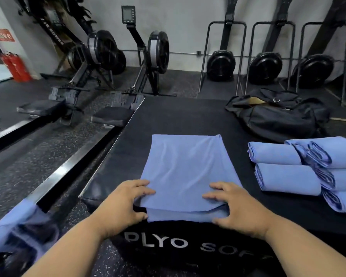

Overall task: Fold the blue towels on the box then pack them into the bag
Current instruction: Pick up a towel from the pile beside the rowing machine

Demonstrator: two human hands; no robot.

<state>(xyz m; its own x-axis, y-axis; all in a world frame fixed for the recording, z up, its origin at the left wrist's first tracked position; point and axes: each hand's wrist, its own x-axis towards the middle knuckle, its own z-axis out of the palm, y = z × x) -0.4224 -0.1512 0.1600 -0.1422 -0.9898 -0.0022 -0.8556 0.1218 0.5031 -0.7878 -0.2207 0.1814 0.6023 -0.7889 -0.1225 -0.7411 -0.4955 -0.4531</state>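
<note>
While our left hand (pixel 126 200) and right hand (pixel 234 206) both sit at the near edge of the blue towel (pixel 186 170), each pinches a corner, fingers curled over the top layer and thumbs tucked at the lower one. The towel lies flat in the middle of the black box (pixel 168 116), already doubled, with the upper layer set slightly back from the lower. To fold well from here, we judge it best to square those two near edges first, then lift both corners evenly and carry them toward the far edge, smoothing the creases that run down the middle. The finished towels (pixel 304 168) are stacked to the right on the box, and the black bag (pixel 278 118) waits beyond them at the far right corner, its mouth apparently open.
</note>
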